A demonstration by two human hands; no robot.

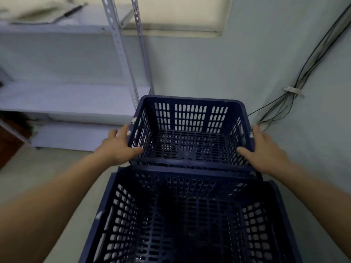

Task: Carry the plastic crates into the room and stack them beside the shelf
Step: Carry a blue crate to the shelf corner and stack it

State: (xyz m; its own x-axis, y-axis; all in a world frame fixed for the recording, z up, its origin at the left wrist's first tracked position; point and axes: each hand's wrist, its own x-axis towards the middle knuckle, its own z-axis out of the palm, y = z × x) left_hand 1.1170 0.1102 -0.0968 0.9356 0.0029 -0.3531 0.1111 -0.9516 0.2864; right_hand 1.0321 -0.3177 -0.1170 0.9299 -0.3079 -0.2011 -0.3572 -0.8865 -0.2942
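Two dark blue perforated plastic crates are in front of me. The far crate (191, 111) stands next to the wall, to the right of the white metal shelf (72, 103). My left hand (118, 147) grips its left rim, thumb inside and fingers outside. My right hand (266, 149) grips its right rim the same way. The near crate (182, 215) sits lower and closer to me, its far rim touching the far crate's near side. Both crates are empty.
A pale wall is right behind the far crate, with a bundle of dark cables (296, 88) running down it on the right. The shelf's slotted uprights (123, 59) rise at the left. Papers (41, 12) lie on the top shelf board. Light floor (57, 168) lies to the left.
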